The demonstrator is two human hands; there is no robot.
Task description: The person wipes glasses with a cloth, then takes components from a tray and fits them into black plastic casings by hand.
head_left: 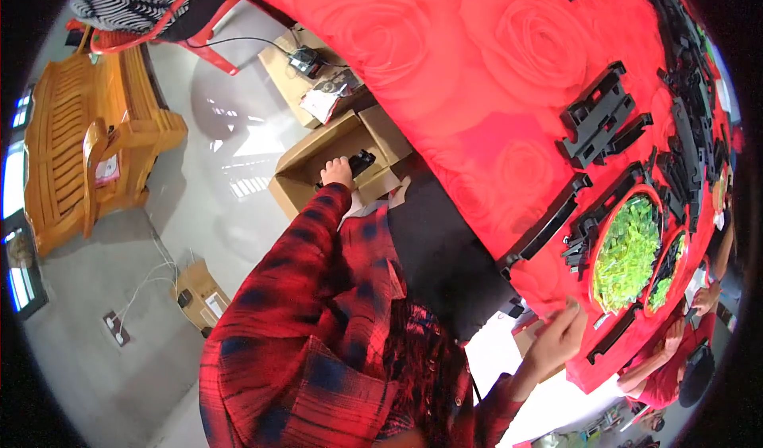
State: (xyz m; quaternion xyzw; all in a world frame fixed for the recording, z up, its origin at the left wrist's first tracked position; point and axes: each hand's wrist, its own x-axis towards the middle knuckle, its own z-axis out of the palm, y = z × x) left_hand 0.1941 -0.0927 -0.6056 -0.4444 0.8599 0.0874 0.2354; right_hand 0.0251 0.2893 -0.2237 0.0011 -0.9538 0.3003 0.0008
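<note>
Reaching into an open cardboard box [284,196] on my left, my left hand [337,172] is closed around a black plastic part [362,162]. Part of that piece is covered by my fingers. My right hand [559,335] hovers by the table's near edge, its fingers curled in; whether anything is inside them is hidden. Close to it lie a narrow black strip [613,335] and a red-rimmed bowl of small bright green pieces [628,253]. Several more black plastic parts [598,118] rest on the red rose-patterned tablecloth [445,51].
A smaller bowl [668,273] and a heap of black parts [690,138] are on the table's far side. Another person in red [664,368] is at the lower right. A carton with a black device [304,61], a red chair [214,51] and a wooden bench [103,146] stand left.
</note>
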